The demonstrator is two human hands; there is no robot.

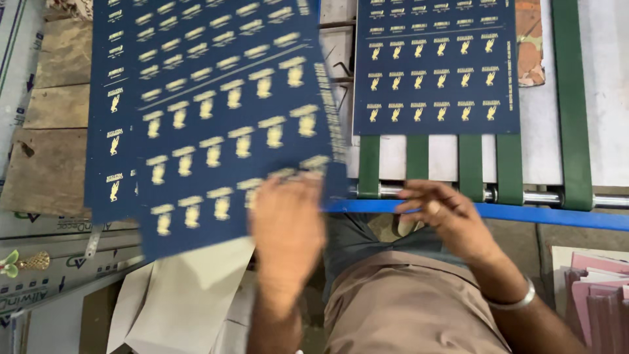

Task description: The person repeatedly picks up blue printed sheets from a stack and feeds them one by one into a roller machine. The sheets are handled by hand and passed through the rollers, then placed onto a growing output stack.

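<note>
- Left hand point(288, 229): grip closed on lower edge of dark blue printed sheet point(216, 118), blurred, held over stack at left.
- Right hand point(445, 219): fingers loosely curled, holding nothing, beside blue rail point(557, 215).
- Second printed sheet point(436, 65): flat on green belts point(470, 167), apart from both hands.

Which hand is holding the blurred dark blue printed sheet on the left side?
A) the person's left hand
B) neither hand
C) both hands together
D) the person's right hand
A: the left hand grips the lower edge of the dark blue sheet, while the right hand rests apart by the blue rail, below the green belts.
</note>
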